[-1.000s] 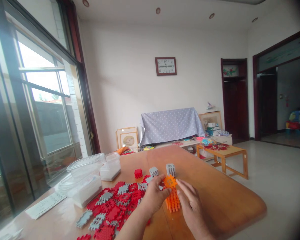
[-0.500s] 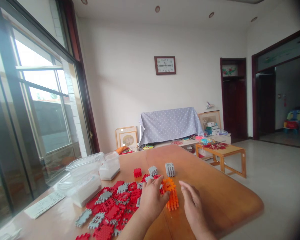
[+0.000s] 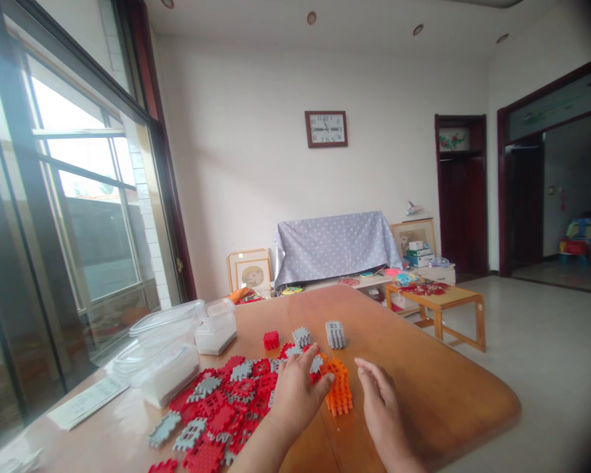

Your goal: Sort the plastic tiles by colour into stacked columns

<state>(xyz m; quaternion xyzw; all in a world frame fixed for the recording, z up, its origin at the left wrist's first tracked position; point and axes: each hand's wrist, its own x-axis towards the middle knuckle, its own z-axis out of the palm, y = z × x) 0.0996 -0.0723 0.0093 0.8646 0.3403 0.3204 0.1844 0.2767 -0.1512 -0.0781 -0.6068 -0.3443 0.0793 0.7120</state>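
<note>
A stack of orange interlocking plastic tiles [image 3: 339,389] stands on the table between my two hands. To its left, my left hand [image 3: 298,387] has its fingers spread, with the thumb by the stack's left side. My right hand [image 3: 378,397] is held to the right, apart from the stack, its fingers stretched out and nothing in them. Under and beside my left hand spreads a loose pile of red and grey tiles [image 3: 221,417], partly hidden by that hand. Beyond are a small red stack [image 3: 271,339], a grey stack [image 3: 301,337] and a taller grey stack [image 3: 335,334].
Clear plastic containers [image 3: 165,371] stand at the left of the wooden table [image 3: 438,394], beside a printed sheet [image 3: 88,402]. A low wooden table [image 3: 453,299] is off to the right, and a cloth-covered object [image 3: 337,246] is against the far wall.
The topmost orange tile, raised and tilted before, now sits level with the rest of the stack. My left hand's fingers have opened a little away from it; my right hand has barely moved.
</note>
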